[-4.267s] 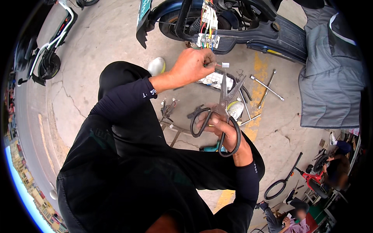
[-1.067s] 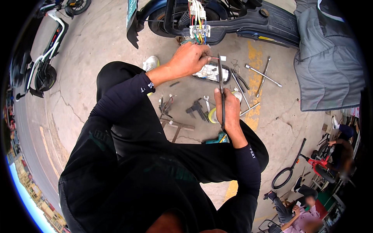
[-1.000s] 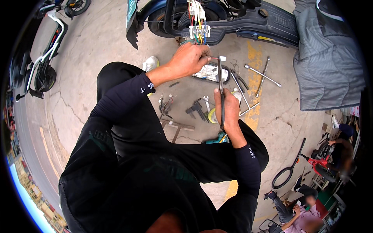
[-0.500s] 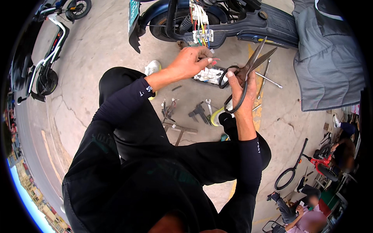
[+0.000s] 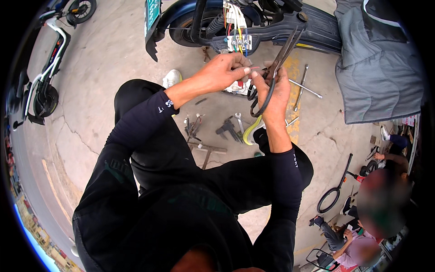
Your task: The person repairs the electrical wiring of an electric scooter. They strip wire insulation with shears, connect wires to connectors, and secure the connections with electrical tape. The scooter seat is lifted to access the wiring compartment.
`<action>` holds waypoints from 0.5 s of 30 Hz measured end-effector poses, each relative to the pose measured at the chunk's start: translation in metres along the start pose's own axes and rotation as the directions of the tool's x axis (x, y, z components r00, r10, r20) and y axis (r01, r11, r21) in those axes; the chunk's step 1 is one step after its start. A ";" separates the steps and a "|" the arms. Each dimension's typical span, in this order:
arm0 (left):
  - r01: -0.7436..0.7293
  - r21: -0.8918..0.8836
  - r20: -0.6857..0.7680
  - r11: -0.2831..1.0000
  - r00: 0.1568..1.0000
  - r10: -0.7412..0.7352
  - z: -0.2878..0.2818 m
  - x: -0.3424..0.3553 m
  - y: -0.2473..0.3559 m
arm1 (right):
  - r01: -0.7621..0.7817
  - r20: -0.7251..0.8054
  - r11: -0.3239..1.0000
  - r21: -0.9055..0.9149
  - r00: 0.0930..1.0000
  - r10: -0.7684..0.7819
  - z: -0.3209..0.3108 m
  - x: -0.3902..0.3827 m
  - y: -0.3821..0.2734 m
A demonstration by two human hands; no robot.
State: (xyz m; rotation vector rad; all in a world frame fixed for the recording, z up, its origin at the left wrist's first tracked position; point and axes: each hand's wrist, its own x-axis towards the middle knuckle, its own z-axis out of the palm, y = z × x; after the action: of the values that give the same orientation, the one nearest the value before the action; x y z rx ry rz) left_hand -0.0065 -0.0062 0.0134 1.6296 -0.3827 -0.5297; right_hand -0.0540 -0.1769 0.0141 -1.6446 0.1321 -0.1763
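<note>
My left hand [image 5: 222,72] pinches a thin red wire [image 5: 255,67], its end poking out past the fingertips. Large scissors [image 5: 284,52] with black loop handles rest in my right hand [image 5: 275,93], blades pointing up and away, nearly together. The right thumb and fingertips are close beside the wire's end; whether they touch it I cannot tell. Just beyond my hands, a white terminal block [image 5: 240,43] with coloured wires and white connectors [image 5: 234,14] hangs by the scooter [image 5: 267,34]. Beneath the hands sits a white-topped part [image 5: 234,89], partly hidden.
On the concrete lie a cross-shaped wrench [image 5: 301,87], a spanner [image 5: 239,121], a dark tool [image 5: 228,130] and a wire bundle [image 5: 193,127]. A grey quilted cover [image 5: 378,86] drapes at right. Another scooter [image 5: 50,63] stands left; people sit at lower right.
My right hand has moved left, up to the left hand, and the scissor blades have closed closer together. The left hand still pinches the wire. The whole view has shifted slightly.
</note>
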 end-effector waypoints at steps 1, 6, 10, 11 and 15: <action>-0.010 0.006 0.004 1.000 1.000 0.010 -0.001 -0.002 0.002 | -0.006 -0.002 1.000 0.022 1.000 0.006 0.000 0.000 -0.003; -0.060 0.005 -0.021 0.998 0.998 0.060 -0.003 0.000 -0.001 | -0.002 0.001 0.994 0.112 1.000 0.001 -0.001 0.002 -0.008; -0.066 0.013 -0.046 0.998 0.997 0.067 -0.002 0.000 0.001 | -0.013 0.009 0.999 0.045 1.000 0.012 -0.003 0.005 -0.016; -0.067 -0.011 -0.054 0.998 0.996 0.067 0.000 0.000 0.001 | 0.016 0.014 1.000 -0.008 1.000 -0.016 -0.004 0.005 -0.016; -0.030 -0.172 -0.060 0.985 0.998 0.020 0.000 -0.002 0.005 | 0.149 0.045 0.934 -0.326 0.989 -0.142 -0.012 0.002 -0.019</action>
State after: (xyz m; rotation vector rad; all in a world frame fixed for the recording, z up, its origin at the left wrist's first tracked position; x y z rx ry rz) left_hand -0.0083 -0.0060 0.0186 1.4674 -0.3056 -0.4823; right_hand -0.0547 -0.1875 0.0341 -1.9909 0.0235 -0.2607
